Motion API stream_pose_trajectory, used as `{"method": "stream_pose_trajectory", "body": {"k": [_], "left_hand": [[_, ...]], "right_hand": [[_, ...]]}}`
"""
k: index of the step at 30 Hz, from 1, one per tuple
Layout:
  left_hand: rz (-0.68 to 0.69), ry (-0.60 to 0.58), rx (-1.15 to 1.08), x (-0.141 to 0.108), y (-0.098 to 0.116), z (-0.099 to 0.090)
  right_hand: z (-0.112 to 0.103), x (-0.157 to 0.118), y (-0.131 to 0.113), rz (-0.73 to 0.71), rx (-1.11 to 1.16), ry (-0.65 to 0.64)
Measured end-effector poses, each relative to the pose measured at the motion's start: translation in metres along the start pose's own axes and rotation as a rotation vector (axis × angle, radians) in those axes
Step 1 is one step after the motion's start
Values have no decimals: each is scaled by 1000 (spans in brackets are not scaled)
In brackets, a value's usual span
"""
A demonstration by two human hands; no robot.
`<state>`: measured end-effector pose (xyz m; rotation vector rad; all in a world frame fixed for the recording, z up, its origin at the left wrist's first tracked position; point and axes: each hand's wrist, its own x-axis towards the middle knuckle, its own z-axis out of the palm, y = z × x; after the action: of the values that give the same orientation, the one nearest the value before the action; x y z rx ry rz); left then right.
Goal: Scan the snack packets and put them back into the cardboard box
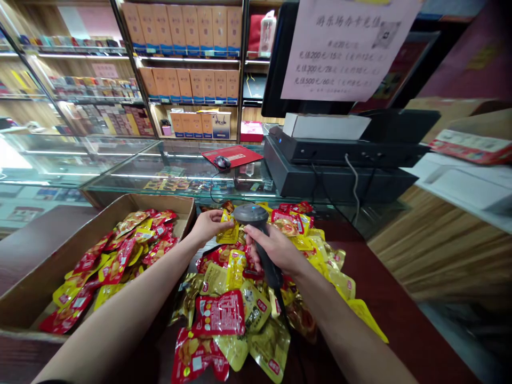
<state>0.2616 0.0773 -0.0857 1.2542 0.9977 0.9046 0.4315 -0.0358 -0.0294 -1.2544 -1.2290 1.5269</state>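
Head view: right hand (276,249) had fingers wrapped round barcode scanner (251,214), held over heap of snack packets (236,309) on counter (400,325). Left hand (207,225) pinched yellow packet (228,229) just beside scanner. Packets also lay in cardboard box (36,282), left.

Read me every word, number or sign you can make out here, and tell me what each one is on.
"游乐场办卡充值": heading of the paper sign.
"200", "300", "500": lines on that sign; the rest of them is too blurred.
Red snack packet: print too small to read.
Red mat: lettering too blurred.
Shelf cartons: lettering too blurred.
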Motion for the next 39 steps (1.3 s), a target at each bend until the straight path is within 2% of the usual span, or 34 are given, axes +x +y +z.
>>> {"method": "stream_pose_trajectory", "body": {"k": [6, 14, 20, 30, 35, 39], "left_hand": [[41, 57, 13, -1, 1, 0], [48, 63, 43, -1, 1, 0], [74, -17, 18, -2, 1, 1], [80, 48, 59, -2, 2, 0], [189, 151, 101, -2, 19, -14], [244, 245, 134, -13, 52, -47]], "right_hand": [[-3, 1, 3, -12, -22, -13], [-3, 2, 2, 6, -44, -5], [-3, 3, 4, -6, -17, 3], [-2, -1, -2, -31, -26, 4], [0, -6, -6, -49, -22, -12], [2, -13, -12, -70, -52, -3]]}}
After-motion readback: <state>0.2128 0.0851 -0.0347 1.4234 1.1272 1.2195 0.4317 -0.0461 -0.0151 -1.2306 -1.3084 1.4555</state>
